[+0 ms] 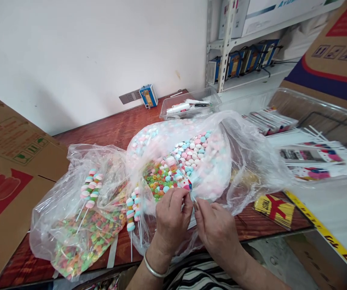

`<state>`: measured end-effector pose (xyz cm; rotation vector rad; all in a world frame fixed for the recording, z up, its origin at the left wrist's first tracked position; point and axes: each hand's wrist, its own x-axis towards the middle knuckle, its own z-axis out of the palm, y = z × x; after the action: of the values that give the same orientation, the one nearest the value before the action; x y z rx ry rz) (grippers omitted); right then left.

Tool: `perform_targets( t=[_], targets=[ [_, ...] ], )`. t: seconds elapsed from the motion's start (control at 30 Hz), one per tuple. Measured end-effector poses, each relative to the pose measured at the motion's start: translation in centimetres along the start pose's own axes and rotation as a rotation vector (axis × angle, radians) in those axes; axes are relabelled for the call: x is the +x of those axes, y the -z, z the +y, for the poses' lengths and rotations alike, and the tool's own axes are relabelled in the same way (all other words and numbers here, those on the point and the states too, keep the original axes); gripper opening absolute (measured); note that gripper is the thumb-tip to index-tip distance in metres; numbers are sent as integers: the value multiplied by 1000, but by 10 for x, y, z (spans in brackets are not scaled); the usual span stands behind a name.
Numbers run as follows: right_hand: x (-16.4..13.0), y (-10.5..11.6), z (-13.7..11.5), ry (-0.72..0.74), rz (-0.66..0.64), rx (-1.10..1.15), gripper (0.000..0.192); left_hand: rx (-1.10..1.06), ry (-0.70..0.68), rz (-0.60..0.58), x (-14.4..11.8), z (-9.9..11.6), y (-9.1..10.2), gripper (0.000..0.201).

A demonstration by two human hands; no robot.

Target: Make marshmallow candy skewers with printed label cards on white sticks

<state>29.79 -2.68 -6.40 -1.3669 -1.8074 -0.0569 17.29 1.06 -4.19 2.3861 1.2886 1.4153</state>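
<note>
My left hand [175,217] is closed in a pinch at the gathered lower end of a small clear candy bag [186,183], which has red and blue print and pale candy inside. Close beside it, my right hand [214,225] pinches at the same end; its fingertips hide what they grip. Beneath the bag lies a big open plastic bag of pastel candies [193,151], with green and orange candy rings [158,179] in front. Candy skewers on white sticks [131,213] rest left of my hands, and more candy skewers [91,188] lie on the left bag.
A plastic bag of ring candies [91,237] covers the table's left side. Printed packets with white sticks [312,157] lie at right, near a yellow twist-tie pack [274,210]. Behind stands a clear bin [188,106] with pens. Cardboard boxes [13,161] flank the table [100,121].
</note>
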Motion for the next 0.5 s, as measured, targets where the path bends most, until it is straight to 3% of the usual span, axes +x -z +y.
perform_targets(
  t=[0.1,0.17,0.27,0.37,0.5],
  targets=[
    [1,5,-2,-271,-96,334,25,-320,380,169,3,1,-1,11],
    [0,8,-5,-452,-218,604,27,-710,706,287,12,2,-1,13],
    [-1,7,-8,-620,-421,924,30,-1377,1036,273,30,0,-2,31],
    [1,3,-8,-660,-547,1025,29,-1647,1141,274,40,-2,-6,25],
    [7,2,-3,-667,-576,997,32,-1613,1199,272,33,-1,-16,21]
  ],
)
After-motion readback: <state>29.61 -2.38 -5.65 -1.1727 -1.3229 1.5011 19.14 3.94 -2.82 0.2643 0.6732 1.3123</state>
